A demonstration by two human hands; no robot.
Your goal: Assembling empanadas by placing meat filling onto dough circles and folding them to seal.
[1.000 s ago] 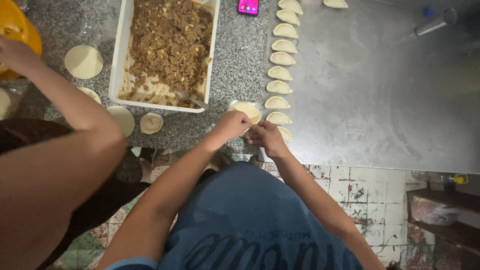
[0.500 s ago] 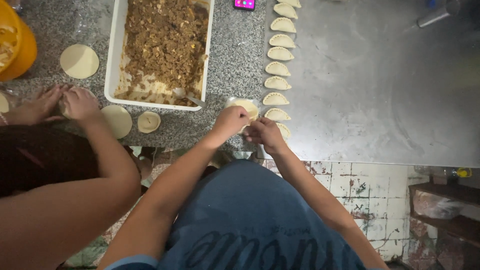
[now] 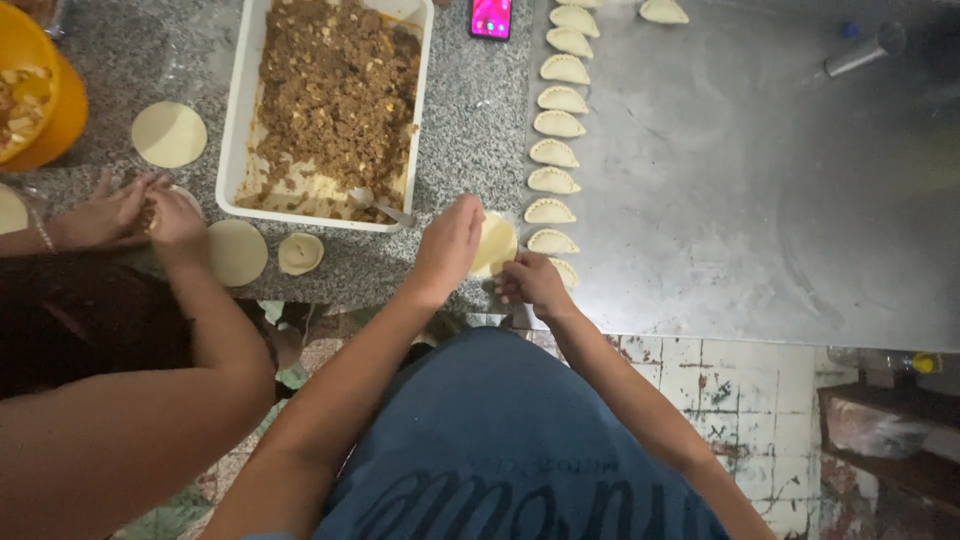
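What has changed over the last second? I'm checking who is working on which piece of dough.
The co-worker's arm came down from the orange bowl; both co-worker's hands now press a dough piece at the counter edge. The person's left hand and right hand stayed on the same dough disc. The filling tray, the row of folded pastries and the loose discs stayed put.

A phone (image 3: pixel 491 17) with a lit pink screen, a small upright rectangle, lies at the top centre of the frame on the speckled grey worktop (image 3: pixel 470 120).

Head view, steeply down over countertop (image 3: pixel 470 130)
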